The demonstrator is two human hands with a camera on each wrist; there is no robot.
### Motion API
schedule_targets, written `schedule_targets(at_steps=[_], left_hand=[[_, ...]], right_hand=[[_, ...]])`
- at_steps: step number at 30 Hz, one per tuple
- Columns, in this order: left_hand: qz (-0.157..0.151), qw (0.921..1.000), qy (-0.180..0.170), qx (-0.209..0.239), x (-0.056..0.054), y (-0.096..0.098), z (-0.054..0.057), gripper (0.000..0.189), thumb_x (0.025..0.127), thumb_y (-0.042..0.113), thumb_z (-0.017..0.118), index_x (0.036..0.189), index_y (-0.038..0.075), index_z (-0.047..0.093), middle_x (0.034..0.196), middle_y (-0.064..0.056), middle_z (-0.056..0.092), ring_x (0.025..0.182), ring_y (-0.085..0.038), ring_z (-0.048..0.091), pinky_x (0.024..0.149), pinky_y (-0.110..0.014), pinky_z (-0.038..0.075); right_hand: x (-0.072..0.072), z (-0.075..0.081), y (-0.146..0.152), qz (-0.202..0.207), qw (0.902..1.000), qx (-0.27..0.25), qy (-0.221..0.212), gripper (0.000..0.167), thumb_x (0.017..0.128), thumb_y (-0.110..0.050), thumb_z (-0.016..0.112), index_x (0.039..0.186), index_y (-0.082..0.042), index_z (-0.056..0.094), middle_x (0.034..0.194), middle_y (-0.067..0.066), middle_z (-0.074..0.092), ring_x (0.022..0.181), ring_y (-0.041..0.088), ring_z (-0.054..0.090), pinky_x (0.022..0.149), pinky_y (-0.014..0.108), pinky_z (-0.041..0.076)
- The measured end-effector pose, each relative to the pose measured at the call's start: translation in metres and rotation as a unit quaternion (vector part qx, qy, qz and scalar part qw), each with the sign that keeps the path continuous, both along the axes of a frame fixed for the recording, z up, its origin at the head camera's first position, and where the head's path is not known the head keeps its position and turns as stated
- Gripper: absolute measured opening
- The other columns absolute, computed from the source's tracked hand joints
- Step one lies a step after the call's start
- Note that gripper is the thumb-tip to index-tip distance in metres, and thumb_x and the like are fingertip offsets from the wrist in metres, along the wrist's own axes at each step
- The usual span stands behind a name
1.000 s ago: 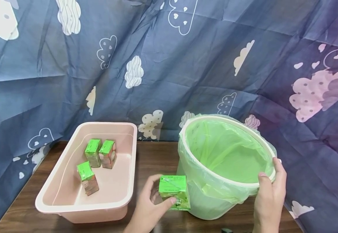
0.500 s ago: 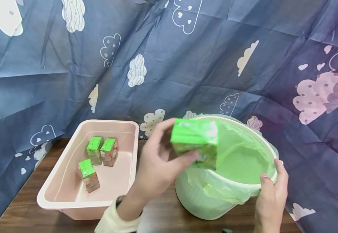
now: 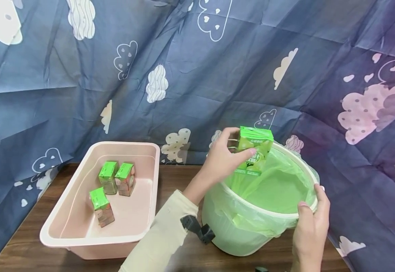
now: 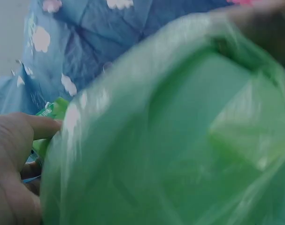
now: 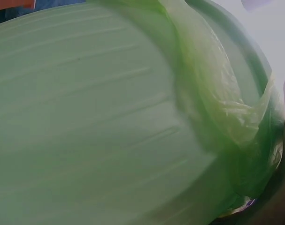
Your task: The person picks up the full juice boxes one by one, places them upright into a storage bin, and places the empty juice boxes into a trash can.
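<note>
A green juice box (image 3: 261,145) is pinched between the thumb and fingers of my left hand (image 3: 222,160), held over the left part of the bin's mouth. In the left wrist view, a corner of that juice box (image 4: 57,108) shows past the fingers, while the bin liner hides the rest. My right hand (image 3: 309,228) grips the near right rim of the light green bin (image 3: 224,226), thumb at the inside edge. Its mouth tips toward the right. A thin green bag (image 3: 251,224) lines it and folds over the rim. The right wrist view is mostly the ribbed bin wall (image 5: 76,117).
A pink tub (image 3: 153,204) stands to the left on the wooden table (image 3: 180,185). Inside are three green-topped cartons (image 3: 109,179). A dark blue cloud-print cloth (image 3: 197,94) hangs behind. A black wrist mount (image 3: 197,229) sticks out from the left sleeve.
My left hand has carried the juice box up and right from beside the bin's front to over its mouth. The carton's front face now shows. My right hand stays on the rim.
</note>
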State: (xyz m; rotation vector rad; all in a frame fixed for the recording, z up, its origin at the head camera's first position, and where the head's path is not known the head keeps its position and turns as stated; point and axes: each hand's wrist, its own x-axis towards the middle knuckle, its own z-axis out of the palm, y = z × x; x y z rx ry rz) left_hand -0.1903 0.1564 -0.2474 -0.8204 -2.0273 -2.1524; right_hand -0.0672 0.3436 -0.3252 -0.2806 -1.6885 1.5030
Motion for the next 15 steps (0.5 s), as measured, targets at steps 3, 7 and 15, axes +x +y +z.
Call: schedule_targets(at_steps=[3, 7, 15], left_hand=[[0.011, 0.9998, -0.007, -0.014, -0.009, 0.0, -0.003, 0.06, 0.087, 0.019, 0.081, 0.139, 0.012, 0.053, 0.124, -0.004, 0.058, 0.109, -0.017, 0.061, 0.088, -0.028, 0.053], [0.009, 0.9998, -0.007, -0.015, -0.009, -0.006, -0.003, 0.062, 0.088, 0.021, 0.079, 0.143, 0.014, 0.051, 0.133, -0.003, 0.058, 0.117, -0.018, 0.057, 0.096, -0.032, 0.05], [0.035, 0.9958, 0.034, 0.077, 0.03, -0.052, -0.005, 0.058, 0.088, 0.008, 0.077, 0.141, 0.005, 0.053, 0.133, -0.009, 0.061, 0.127, -0.019, 0.055, 0.109, -0.029, 0.042]], right_hand=[[0.0, 0.0, 0.0, 0.003, 1.0, -0.004, 0.005, 0.061, 0.095, -0.001, 0.038, 0.155, -0.006, 0.038, 0.168, 0.009, 0.016, 0.15, 0.012, 0.016, 0.117, 0.015, 0.012], [0.0, 0.0, 0.001, -0.002, 1.0, -0.004, 0.0, 0.061, 0.095, -0.001, 0.037, 0.155, -0.005, 0.037, 0.168, 0.009, 0.016, 0.15, 0.011, 0.016, 0.117, 0.015, 0.012], [0.001, 0.001, 0.002, 0.002, 1.0, -0.002, 0.003, 0.06, 0.095, 0.0, 0.038, 0.155, -0.005, 0.038, 0.168, 0.01, 0.017, 0.15, 0.012, 0.017, 0.117, 0.015, 0.013]])
